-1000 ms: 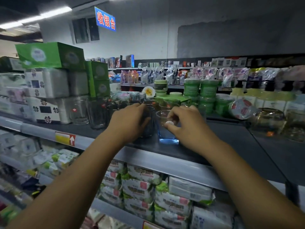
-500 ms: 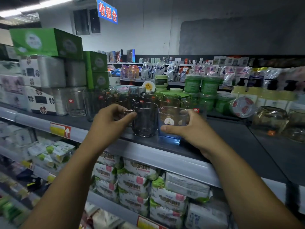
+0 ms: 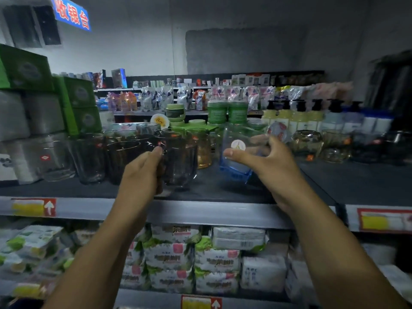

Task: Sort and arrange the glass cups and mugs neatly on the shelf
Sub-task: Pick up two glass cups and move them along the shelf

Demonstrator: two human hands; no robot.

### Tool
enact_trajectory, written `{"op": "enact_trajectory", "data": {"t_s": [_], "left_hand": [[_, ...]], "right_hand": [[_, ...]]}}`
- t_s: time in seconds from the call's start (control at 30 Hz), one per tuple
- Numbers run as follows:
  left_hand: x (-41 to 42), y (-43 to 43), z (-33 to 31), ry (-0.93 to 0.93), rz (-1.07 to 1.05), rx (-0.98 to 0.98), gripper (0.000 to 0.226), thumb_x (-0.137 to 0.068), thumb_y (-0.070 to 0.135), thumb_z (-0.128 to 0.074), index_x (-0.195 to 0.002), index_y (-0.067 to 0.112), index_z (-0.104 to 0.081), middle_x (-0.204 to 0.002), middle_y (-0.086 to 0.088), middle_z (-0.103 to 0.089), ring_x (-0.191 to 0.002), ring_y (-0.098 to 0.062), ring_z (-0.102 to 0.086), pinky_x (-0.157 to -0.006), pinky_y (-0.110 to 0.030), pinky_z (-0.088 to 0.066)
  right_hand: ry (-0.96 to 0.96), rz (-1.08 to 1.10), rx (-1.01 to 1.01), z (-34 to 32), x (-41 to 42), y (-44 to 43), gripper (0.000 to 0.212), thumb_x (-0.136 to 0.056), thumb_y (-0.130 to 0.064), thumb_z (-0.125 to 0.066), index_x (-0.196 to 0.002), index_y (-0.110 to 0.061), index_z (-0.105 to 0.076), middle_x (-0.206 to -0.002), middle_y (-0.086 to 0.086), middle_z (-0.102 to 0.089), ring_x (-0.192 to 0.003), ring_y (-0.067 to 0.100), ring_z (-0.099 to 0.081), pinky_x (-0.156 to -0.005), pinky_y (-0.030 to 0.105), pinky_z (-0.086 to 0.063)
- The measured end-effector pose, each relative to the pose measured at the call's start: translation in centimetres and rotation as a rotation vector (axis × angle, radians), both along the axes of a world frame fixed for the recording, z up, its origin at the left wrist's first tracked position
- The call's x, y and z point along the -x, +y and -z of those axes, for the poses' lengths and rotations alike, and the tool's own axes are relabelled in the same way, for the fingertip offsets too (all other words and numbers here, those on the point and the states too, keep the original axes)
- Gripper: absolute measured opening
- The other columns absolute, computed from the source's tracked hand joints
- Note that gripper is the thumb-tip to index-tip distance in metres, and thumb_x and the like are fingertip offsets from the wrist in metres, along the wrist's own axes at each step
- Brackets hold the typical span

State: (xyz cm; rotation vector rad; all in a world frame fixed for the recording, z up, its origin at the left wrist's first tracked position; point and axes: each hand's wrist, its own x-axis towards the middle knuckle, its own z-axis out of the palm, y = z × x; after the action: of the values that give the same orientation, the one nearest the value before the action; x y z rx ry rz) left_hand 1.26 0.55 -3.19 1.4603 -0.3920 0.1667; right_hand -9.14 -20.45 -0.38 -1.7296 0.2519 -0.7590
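Shop shelf (image 3: 223, 195): we're mid-sort, left hand (image 3: 142, 175) curling round the handle of a dark mug (image 3: 180, 161), right hand (image 3: 269, 166) pinching a tilted blue-based glass (image 3: 237, 168). Next, prob: setting it down upright, gently.

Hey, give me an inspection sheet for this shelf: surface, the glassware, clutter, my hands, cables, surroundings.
Surface: dark shelf with a grey front rail carrying price tags.
Job's things: dark mug upright; blue-based glass tilted; clear glasses at the left; amber glass behind.
Clutter: green-lidded jars, pump bottles, round glass bowls.
Grippers: left hand grips the dark mug; right hand pinches the blue-based glass.
Cables: nothing seen.
Surroundings: blue sign on the wall; packs on the shelf below.
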Motion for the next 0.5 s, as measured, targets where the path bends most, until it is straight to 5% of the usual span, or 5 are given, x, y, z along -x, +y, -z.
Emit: {"op": "enact_trajectory", "data": {"t_s": [0.27, 0.5], "left_hand": [[7.5, -7.4, 0.7, 0.026, 0.338, 0.211, 0.041, -0.103, 0.033, -0.052, -0.065, 0.028, -0.038, -0.059, 0.008, -0.029, -0.049, -0.01, -0.024, -0.047, -0.026, -0.023], [17.9, -17.7, 2.7, -0.002, 0.51, 0.159, 0.043, -0.094, 0.023, -0.069, -0.07, 0.027, -0.034, -0.065, -0.005, -0.023, -0.055, -0.015, -0.027, -0.049, -0.026, -0.033]], "right_hand": [[-0.082, 0.235, -0.067, 1.2, 11.5, -3.7, 0.059, -0.061, -0.044, -0.091, -0.11, -0.027, -0.065, -0.094, -0.011, -0.078, -0.091, 0.006, -0.073, -0.085, 0.031, -0.055], [-0.047, 0.469, -0.1, 3.3, 24.3, -10.1, 0.06, -0.065, -0.047, -0.09, -0.114, -0.027, -0.062, -0.102, -0.009, -0.075, -0.103, 0.01, -0.069, -0.097, 0.041, -0.054]]}}
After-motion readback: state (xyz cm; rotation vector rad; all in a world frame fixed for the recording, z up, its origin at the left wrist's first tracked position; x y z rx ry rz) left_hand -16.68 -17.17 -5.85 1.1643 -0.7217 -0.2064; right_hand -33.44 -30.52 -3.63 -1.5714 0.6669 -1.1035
